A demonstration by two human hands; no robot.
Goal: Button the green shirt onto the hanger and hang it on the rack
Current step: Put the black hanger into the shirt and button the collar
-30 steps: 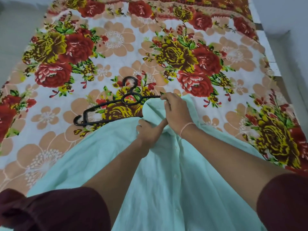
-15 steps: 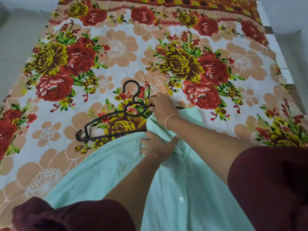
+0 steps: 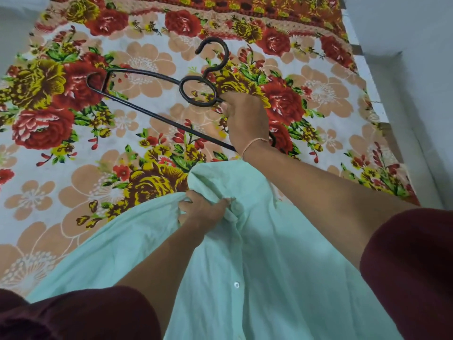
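Right hand (image 3: 247,121), arm outstretched, is holding the hanger (image 3: 147,112) in a curled grip; left hand (image 3: 203,212) is pinching the collar of the green shirt (image 3: 282,278).

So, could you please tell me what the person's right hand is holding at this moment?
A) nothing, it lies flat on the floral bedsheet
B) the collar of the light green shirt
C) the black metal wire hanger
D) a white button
C: the right hand grips the black metal wire hanger just beside its loop, while the left hand holds the bunched top of the light green button-up shirt.
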